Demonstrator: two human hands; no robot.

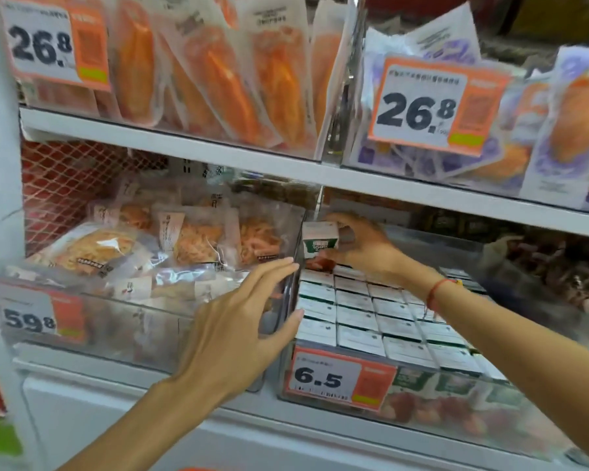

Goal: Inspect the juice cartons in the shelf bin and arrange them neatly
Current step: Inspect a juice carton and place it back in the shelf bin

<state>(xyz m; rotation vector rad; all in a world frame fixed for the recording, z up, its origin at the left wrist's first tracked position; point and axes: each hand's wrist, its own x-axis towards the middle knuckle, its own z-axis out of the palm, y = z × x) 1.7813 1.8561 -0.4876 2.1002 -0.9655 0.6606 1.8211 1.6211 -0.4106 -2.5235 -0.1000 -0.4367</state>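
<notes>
White store shelf [320, 171], clear bin [422, 399], packed juice cartons [357, 317]

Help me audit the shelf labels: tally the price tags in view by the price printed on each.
26.8 tags: 2
59.8 tag: 1
6.5 tag: 1
Total: 4

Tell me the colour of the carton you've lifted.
The small juice carton in the right hand is white on top with a green front band, seen in the head view.
</notes>
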